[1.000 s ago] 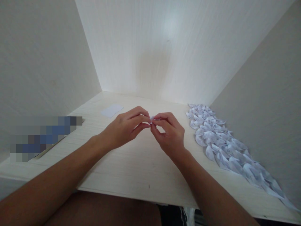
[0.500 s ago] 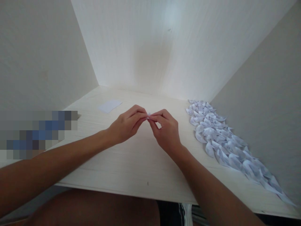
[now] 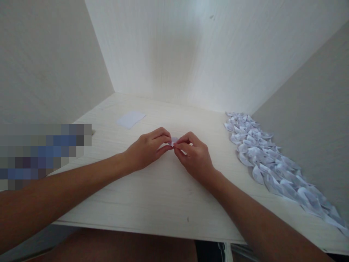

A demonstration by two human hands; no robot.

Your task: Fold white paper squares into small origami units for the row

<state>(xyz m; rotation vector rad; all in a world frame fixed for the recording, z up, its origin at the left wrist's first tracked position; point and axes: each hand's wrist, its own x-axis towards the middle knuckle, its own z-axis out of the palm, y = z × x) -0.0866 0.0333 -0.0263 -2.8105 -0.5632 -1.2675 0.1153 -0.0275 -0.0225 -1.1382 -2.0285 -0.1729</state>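
A small folded piece of white paper point(image 3: 174, 141) is pinched between both hands just above the middle of the pale wooden desk point(image 3: 152, 196). My left hand point(image 3: 148, 147) grips its left side with thumb and fingers closed. My right hand point(image 3: 194, 156) pinches its right side, fingers curled. Most of the paper is hidden by the fingertips.
A long heap of several folded white paper pieces point(image 3: 269, 165) runs along the desk's right side by the wall. A flat white paper slip point(image 3: 131, 119) lies at the back left. A blurred-out object point(image 3: 40, 154) sits at the left edge. Walls enclose the desk on three sides.
Both hands have sunk slightly toward the desk with the paper still pinched between them. The view has shifted a little.
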